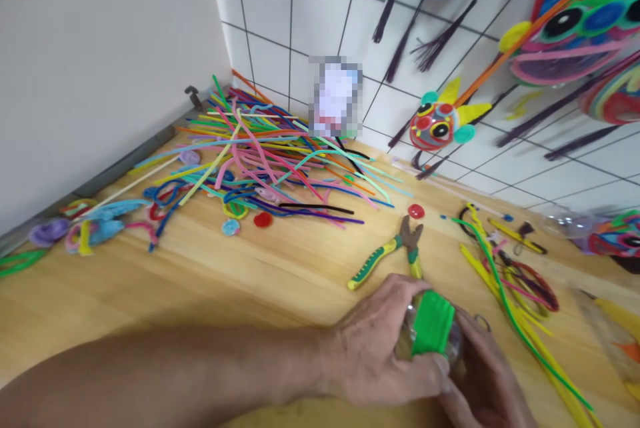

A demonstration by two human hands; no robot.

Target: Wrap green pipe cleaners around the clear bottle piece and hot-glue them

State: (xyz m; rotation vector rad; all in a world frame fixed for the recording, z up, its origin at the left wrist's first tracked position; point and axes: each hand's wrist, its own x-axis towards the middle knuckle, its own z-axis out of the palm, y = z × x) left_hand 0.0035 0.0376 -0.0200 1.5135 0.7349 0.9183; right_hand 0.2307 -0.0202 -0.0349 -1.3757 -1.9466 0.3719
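Between my hands is a clear round ball (454,347) with a flat patch of green pipe cleaner strips (433,323) on its top. My left hand (373,348) wraps around the ball's left side, its thumb along the near edge of the green patch. From the right, my right hand (487,368) closes on the ball, with its fingers partly hidden behind it. Just beyond my left hand lie pliers (411,241) with green and yellow handles, jaws spread. A red disc (416,211) sits past the jaws.
Colourful pipe cleaners (270,148) heap up at the back left. Coiled pieces (100,228) lie farther left. Scissors (530,285) and long yellow and green strips (505,288) are on the right. Decorated masks (435,125) with tassels hang on the tiled wall (320,8).
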